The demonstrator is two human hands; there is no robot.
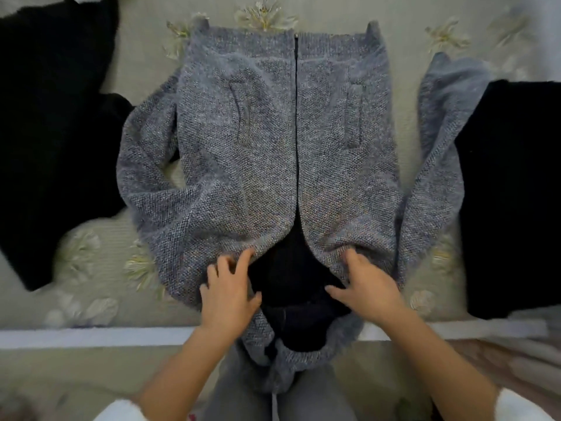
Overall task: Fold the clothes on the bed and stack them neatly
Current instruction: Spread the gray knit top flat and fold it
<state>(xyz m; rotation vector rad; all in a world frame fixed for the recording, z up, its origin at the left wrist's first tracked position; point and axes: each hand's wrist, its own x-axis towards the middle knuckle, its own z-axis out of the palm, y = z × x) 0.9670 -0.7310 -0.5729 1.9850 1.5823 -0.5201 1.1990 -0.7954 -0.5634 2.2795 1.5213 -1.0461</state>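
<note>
A grey knitted zip jacket (243,141) lies front-up on the bed, hem at the far side, collar end hanging over the near edge. Its zip is parted near me and shows a dark lining (288,281). Both sleeves lie out to the sides. My left hand (227,290) rests on the left front panel with fingers spread. My right hand (367,287) rests on the right front panel, fingers spread too. Neither hand grips the cloth.
A black garment (51,117) lies spread at the left of the bed. A folded black garment (513,192) lies at the right, under the jacket's right sleeve end. The floral bedspread (91,253) ends at a white bed edge (91,337) near me.
</note>
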